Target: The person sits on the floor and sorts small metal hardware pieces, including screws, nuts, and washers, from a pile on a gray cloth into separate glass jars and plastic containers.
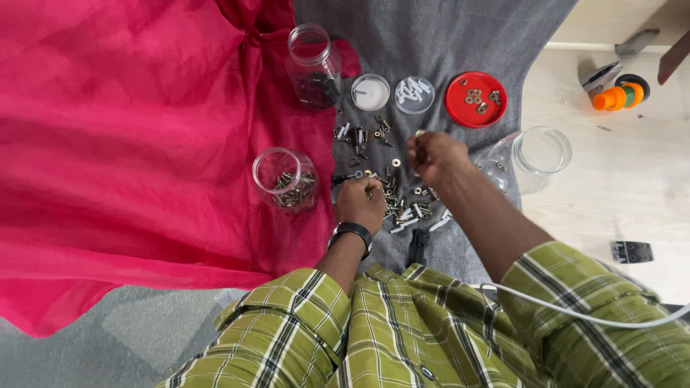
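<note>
A heap of mixed screws, washers and white wall plugs [392,190] lies on a grey cloth [445,43]. My left hand [361,203], with a black wristwatch, rests on the heap's left edge, its fingers pinching a small piece of hardware. My right hand [433,155] is raised a little above the heap, fingers closed on a small metal piece at its tip. To the left stands a clear jar [285,179] part filled with screws.
A taller clear jar [314,65] stands at the back. Beside it sit a clear lid with one screw [370,92], a clear lid of white plugs [415,95] and a red lid of washers [476,99]. Another jar [539,154] lies right. Pink fabric [129,129] covers the left.
</note>
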